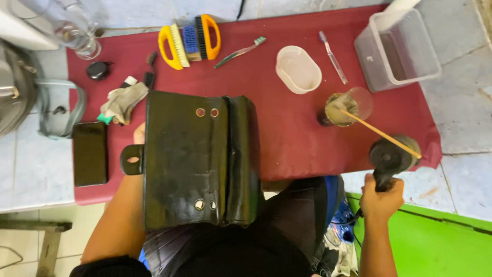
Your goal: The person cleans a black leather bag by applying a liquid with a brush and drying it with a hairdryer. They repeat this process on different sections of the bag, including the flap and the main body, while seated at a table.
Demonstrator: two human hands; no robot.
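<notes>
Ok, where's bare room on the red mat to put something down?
Free: the stretch between the black bag and the glass with the stick, below the white oval cup. Crowded: the top left corner around the brushes and rag.

In front of me I count one black leather bag [197, 159] and one hair dryer [390, 158]. There are two scrubbing brushes with yellow and orange handles [189, 40] and two toothbrushes, one green [241, 51] and one clear [333, 57]. I see one white oval cup [298, 69], one glass [348, 105] with one wooden stick [379, 133] in it, and one clear plastic box [397, 48]. One black phone [90, 153], one crumpled cloth [123, 102] and one small black lid [97, 70] also lie there.
</notes>
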